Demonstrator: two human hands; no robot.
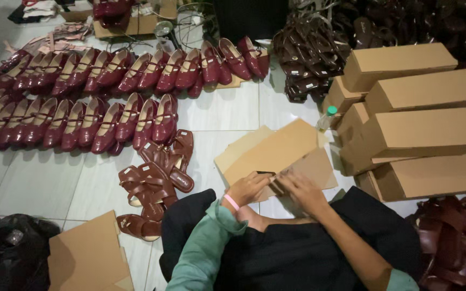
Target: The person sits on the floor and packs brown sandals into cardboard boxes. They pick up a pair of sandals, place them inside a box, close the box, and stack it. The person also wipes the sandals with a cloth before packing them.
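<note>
A flat cardboard box blank (276, 153) at lower centre of the frame, on the floor (44, 183), is gripped by both hands: left hand (248, 187) and right hand (304, 191), fingers closed on its flap. Creases are best pressed firmly along the scored lines.

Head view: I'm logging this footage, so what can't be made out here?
- Flat cardboard piece: its near edge is covered by the left hand and right hand.
- Closed boxes: contents unseen.
- Dark brown sandals: too dim to count.
- Black bag: cut off by the frame edge.
</note>
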